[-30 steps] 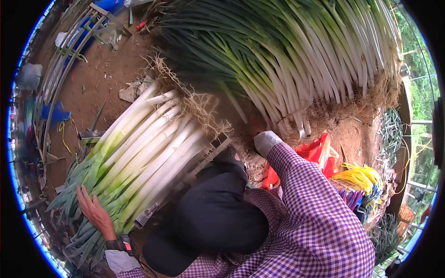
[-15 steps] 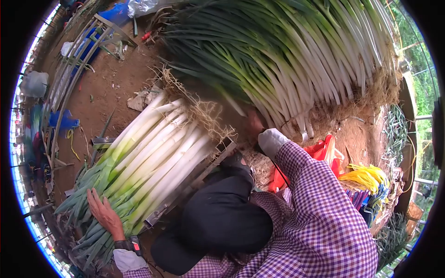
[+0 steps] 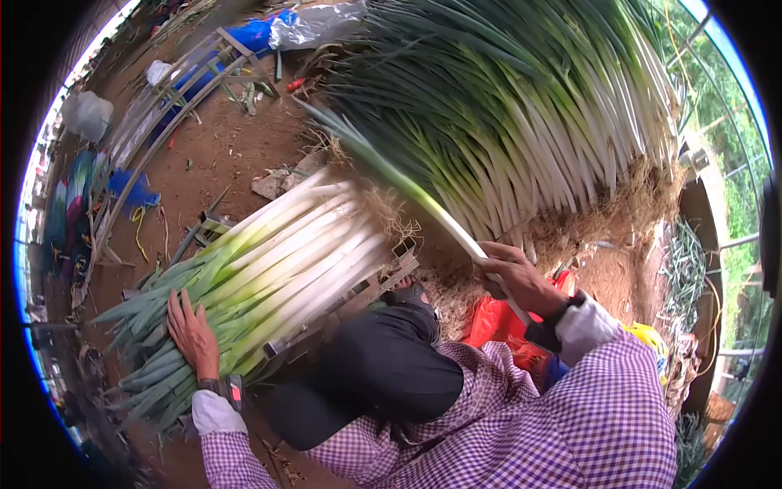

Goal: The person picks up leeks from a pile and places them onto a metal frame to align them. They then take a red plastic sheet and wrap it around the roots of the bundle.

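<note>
My right hand [image 3: 515, 275] is closed around the white stem of a single long green onion [image 3: 419, 196]. That onion slants up and left, its leafy end between the bundle and the pile. My left hand [image 3: 194, 332] lies with fingers apart on the green leaves of a bundle of long green onions [image 3: 297, 248]. The bundle rests on a low rack [image 3: 389, 277], white stems and blurred roots toward the upper right. A large pile of long green onions [image 3: 529, 122] fills the top, its roots facing right and down.
A red bag [image 3: 493, 319] lies beside my right forearm, near yellow strips [image 3: 649, 338]. Bent slats [image 3: 138, 175] and blue plastic [image 3: 134, 187] are at the left. Silver sheeting [image 3: 318, 24] lies at the top. The floor [image 3: 224, 151] is bare soil with scraps.
My right hand has come away from the pile's near edge, back to the right, with one long green onion in it. My left hand stays on the bundle's leaves. The view has shifted slightly.
</note>
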Tool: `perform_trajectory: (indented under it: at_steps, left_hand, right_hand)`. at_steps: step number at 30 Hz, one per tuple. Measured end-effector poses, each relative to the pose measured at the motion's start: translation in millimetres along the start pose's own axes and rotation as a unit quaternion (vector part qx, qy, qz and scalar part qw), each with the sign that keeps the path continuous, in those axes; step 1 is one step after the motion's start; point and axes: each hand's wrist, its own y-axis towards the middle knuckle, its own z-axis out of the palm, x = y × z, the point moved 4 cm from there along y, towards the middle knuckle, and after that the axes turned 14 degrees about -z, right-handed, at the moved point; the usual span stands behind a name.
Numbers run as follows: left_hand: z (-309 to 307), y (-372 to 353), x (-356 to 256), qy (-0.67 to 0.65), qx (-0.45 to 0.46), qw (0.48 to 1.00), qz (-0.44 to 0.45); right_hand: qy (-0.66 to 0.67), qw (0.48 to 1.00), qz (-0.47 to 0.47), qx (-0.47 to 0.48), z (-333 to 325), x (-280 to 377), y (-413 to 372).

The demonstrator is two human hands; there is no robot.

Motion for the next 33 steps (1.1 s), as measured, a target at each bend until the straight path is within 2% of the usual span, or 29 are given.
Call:
perform_trajectory:
  at_steps: [1, 7, 11, 13, 15, 18, 22, 23, 27, 28, 31, 33]
  left_hand:
    - [-2, -1, 0, -0.002, -0.001, 1.000, -0.006]
    - [-4, -3, 3, -0.030, -0.012, 0.999, -0.001]
    - [-5, 3, 7, -0.094, 0.019, 0.995, -0.019]
    - [-18, 9, 6, -0.124, 0.029, 0.992, -0.014]
    - [-27, 20, 8, -0.133, 0.018, 0.991, -0.004]
    - [-20, 36, 8, -0.125, -0.014, 0.992, 0.026]
    - [7, 35, 10, -0.133, 0.012, 0.991, 0.028]
    - [11, 34, 11, -0.138, 0.023, 0.990, 0.022]
    - [-1, 27, 8, -0.158, 0.007, 0.987, 0.017]
    - [-2, 25, 7, -0.149, 0.001, 0.989, 0.014]
    - [-2, 21, 7, -0.167, 0.017, 0.986, 0.002]
    - [-5, 22, 8, -0.173, 0.009, 0.985, 0.001]
  right_hand:
    - [0.013, 1.000, 0.005, -0.002, 2, 11, -11]
    - [-0.040, 0.992, -0.120, 0.006, 41, 79, -18]
    - [-0.128, 0.967, -0.204, 0.087, 79, 113, 17]
    - [-0.166, 0.934, -0.286, 0.138, 105, 128, 41]
    - [-0.250, 0.929, -0.227, 0.150, 144, 152, 56]
    - [-0.311, 0.837, -0.397, 0.214, 186, 149, 101]
    - [-0.338, 0.764, -0.456, 0.308, 256, 149, 153]
    - [-0.326, 0.795, -0.394, 0.327, 272, 140, 168]
    - [-0.354, 0.792, -0.373, 0.330, 311, 59, 262]
    - [-0.376, 0.760, -0.421, 0.322, 317, 35, 283]
    - [-0.397, 0.713, -0.510, 0.272, 323, -15, 315]
    - [-0.412, 0.708, -0.514, 0.254, 324, -24, 319]
